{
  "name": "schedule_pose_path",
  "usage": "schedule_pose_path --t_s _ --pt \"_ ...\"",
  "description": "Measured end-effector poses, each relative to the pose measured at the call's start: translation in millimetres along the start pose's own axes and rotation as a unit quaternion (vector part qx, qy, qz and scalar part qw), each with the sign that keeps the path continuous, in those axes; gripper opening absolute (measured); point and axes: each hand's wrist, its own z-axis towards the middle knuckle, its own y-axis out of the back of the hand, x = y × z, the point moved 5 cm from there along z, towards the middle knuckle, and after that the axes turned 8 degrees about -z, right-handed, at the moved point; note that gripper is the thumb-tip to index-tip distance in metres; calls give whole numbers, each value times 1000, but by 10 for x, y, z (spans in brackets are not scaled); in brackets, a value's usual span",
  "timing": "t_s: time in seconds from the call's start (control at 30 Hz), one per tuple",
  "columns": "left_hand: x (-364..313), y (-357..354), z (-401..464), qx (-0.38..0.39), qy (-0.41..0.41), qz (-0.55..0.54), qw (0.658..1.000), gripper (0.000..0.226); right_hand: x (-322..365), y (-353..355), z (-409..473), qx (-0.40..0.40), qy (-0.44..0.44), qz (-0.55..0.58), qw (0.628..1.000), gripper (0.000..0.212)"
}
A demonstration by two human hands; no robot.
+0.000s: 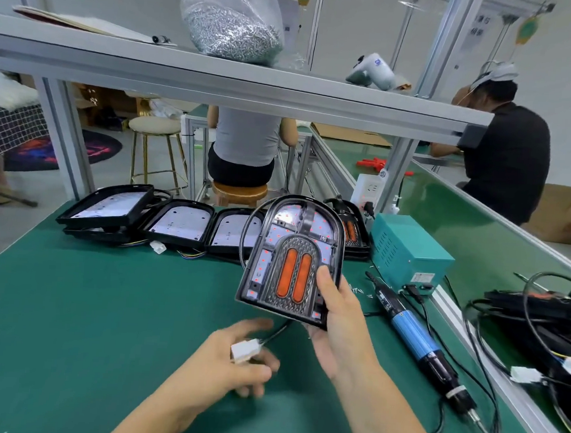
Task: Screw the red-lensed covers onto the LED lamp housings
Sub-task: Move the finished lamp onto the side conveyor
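Note:
My right hand (337, 324) grips an arch-shaped black LED lamp housing (291, 254) by its lower right corner and holds it tilted above the green mat. A cover with two orange-red lenses (293, 277) sits in the housing. The lamp's black cable runs down to a white connector (244, 350), which lies against the blurred fingers of my left hand (233, 358). Whether the fingers pinch the connector is unclear. An electric screwdriver (417, 344) with a blue body lies on the mat to the right, with loose screws (360, 291) near its tip.
Several open lamp housings (179, 224) lie in a row at the mat's far edge. A teal power box (410, 252) stands at right. A bag of screws (233, 23) rests on the shelf above. Black cables and lamps (541, 312) lie beyond the aluminium rail. Two people sit at other benches.

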Motion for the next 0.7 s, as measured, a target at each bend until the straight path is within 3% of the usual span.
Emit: schedule_pose_path --t_s 0.07,0.17,0.4,0.53,0.6,0.7 --pt "-19 24 17 -29 20 -13 999 53 40 17 -15 0 7 -4 1000 22" --pt "-22 107 59 -95 32 -164 981 47 57 37 -52 4 9 -11 1000 23" --pt "-98 -75 148 -94 84 -496 859 24 43 34 -96 9 8 -41 999 25" --pt "-225 -66 171 -88 59 -585 804 34 36 24 -110 24 -3 -55 998 27" --pt "-273 -33 162 -96 39 -576 811 47 20 2 -121 37 -8 -63 997 27" --pt "-338 -26 130 -105 5 -488 866 64 5 -15 -154 58 -16 -70 996 26"
